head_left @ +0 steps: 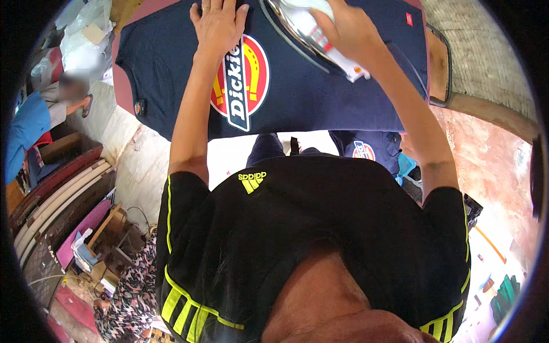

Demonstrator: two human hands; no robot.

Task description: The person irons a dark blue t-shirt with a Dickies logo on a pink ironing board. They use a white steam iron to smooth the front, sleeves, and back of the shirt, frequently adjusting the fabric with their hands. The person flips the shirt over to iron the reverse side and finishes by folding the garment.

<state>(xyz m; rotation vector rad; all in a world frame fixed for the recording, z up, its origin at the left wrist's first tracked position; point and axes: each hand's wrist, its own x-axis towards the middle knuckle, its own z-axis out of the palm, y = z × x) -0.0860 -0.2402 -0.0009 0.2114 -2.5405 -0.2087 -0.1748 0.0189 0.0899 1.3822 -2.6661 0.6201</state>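
Gripping a white-and-silver clothes iron (300, 26), the right hand (350, 33) is hanging out right of the round red-and-yellow print (258, 63) on a navy fabric T-shirt (320, 103), while the spread-open left hand (220, 22) is lying just beyond it, so one leftward slip's honestly risking a burn.
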